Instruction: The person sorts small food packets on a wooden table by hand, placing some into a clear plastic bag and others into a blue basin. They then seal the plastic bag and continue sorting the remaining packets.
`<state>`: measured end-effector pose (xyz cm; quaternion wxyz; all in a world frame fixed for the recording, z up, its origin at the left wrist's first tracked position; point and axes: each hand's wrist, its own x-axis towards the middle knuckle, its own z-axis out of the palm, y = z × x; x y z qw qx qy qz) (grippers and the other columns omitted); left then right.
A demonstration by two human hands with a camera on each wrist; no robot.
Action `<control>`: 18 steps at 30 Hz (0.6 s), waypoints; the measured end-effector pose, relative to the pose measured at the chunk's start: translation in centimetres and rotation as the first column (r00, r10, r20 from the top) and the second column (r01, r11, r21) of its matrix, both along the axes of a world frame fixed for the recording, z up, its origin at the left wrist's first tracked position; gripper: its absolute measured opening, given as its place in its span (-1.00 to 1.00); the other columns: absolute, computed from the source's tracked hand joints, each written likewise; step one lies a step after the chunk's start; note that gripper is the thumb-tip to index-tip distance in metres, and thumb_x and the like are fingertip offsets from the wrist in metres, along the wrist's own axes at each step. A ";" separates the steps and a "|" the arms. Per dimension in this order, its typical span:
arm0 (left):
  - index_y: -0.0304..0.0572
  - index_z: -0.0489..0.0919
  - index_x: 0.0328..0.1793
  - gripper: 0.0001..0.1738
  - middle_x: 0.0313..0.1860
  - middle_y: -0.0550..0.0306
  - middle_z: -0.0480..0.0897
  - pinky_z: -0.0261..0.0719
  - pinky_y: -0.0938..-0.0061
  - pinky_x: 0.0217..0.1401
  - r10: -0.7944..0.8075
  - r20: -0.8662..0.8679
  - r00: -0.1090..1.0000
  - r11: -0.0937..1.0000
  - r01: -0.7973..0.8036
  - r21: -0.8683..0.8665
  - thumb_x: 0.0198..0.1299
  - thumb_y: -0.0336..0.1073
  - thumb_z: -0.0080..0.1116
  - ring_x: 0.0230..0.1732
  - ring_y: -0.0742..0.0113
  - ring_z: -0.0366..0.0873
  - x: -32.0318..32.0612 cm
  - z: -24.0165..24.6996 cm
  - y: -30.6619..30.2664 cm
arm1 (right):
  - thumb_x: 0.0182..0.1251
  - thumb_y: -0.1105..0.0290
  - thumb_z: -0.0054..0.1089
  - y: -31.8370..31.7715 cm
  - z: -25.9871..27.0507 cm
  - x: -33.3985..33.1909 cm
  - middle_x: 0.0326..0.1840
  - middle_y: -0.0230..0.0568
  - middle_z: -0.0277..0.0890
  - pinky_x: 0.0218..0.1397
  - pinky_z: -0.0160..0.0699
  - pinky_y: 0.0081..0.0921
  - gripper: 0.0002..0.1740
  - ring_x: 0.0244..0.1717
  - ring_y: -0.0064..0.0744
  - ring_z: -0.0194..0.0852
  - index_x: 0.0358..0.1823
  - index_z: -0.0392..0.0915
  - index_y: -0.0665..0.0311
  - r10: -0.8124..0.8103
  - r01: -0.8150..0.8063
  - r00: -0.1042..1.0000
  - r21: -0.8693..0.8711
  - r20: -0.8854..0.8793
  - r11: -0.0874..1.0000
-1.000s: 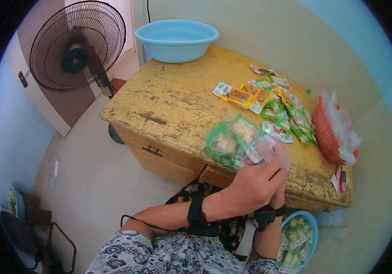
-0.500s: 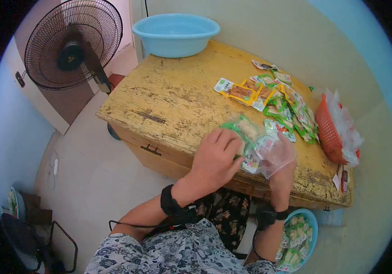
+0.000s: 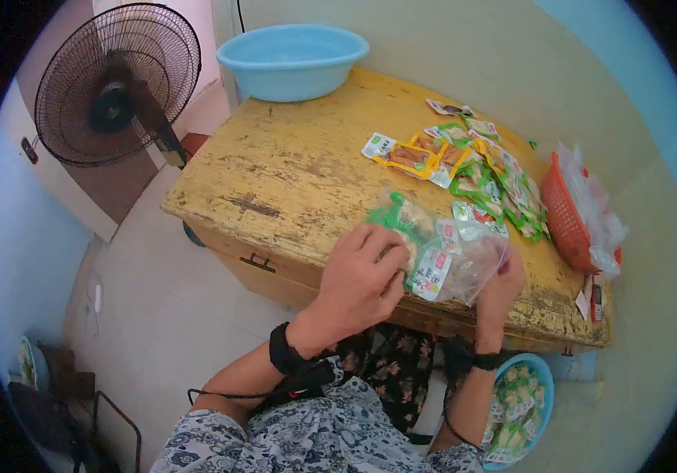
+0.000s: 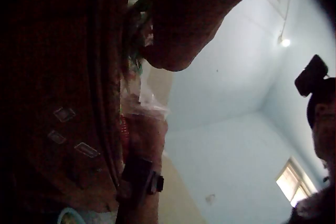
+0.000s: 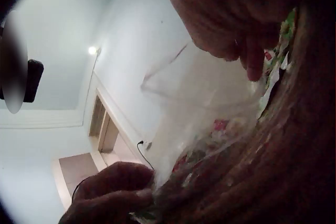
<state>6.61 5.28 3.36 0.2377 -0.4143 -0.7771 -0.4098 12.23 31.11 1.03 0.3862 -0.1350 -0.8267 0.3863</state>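
My left hand [image 3: 362, 276] has curled fingers on green-edged snack packets [image 3: 409, 217] at the table's front edge. These pale-filled packets overlap a clear plastic bag [image 3: 468, 260] that shows a white printed label. On the bag's right side, my right hand [image 3: 502, 284] grips the film by the bag's mouth, its fingers partly behind the plastic. In the left wrist view, my left hand [image 4: 184, 19] is a dark shape at the top, and my right hand [image 4: 147, 134] is below it. The right wrist view shows the stretched, see-through bag [image 5: 205, 85] from close up.
Yellow and green snack packets [image 3: 484, 177] lie heaped farther back on the worn yellow table [image 3: 299, 169]. A red basket [image 3: 563, 217] with plastic bags stands at right. One blue basin [image 3: 295, 75] sits at the back; another [image 3: 550, 394] holds packets below. A fan [image 3: 118, 87] stands left.
My left hand has moved left from beside my right hand onto the packets. The bag has opened out to the right, and its white label shows more fully.
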 end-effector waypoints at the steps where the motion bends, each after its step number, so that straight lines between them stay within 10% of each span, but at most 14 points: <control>1: -0.13 0.60 -0.06 -0.66 -0.01 0.04 0.59 0.52 0.08 0.16 0.012 -0.006 1.000 1.000 -0.012 -0.012 -0.03 -0.41 0.34 0.08 -0.08 0.51 0.1 0.0 0.0 | 0.52 0.29 0.24 0.4 0.2 0.8 -0.03 -0.19 0.65 -0.09 0.62 -0.46 -0.62 -0.18 -0.47 0.59 0.18 0.51 0.41 -0.064 0.065 0.998 -0.069 0.007 0.996; 10: -0.17 0.61 -0.03 -0.64 0.02 0.03 0.60 0.51 0.10 0.14 0.032 -0.025 0.999 0.999 -0.032 -0.011 -0.01 -0.45 0.36 0.07 -0.07 0.51 0.7 -0.5 0.2 | 0.49 0.28 0.23 -2.3 3.4 2.5 0.31 -0.09 0.50 0.17 0.60 -0.46 -0.17 0.06 -0.39 0.61 0.68 0.04 0.27 0.194 -0.180 0.981 -0.315 0.015 0.932; 18: -0.22 0.60 0.15 -0.52 0.14 -0.04 0.59 0.51 0.05 0.26 0.039 -0.005 0.999 0.999 -0.039 -0.001 0.03 -0.44 0.36 0.19 -0.14 0.51 1.8 -0.7 -0.5 | 0.24 0.65 0.28 -2.2 5.8 -1.9 -0.03 -0.33 0.55 -0.11 0.58 -0.59 -0.06 -0.16 -0.58 0.52 0.67 0.10 0.24 0.322 -0.313 0.947 -0.263 -0.010 0.913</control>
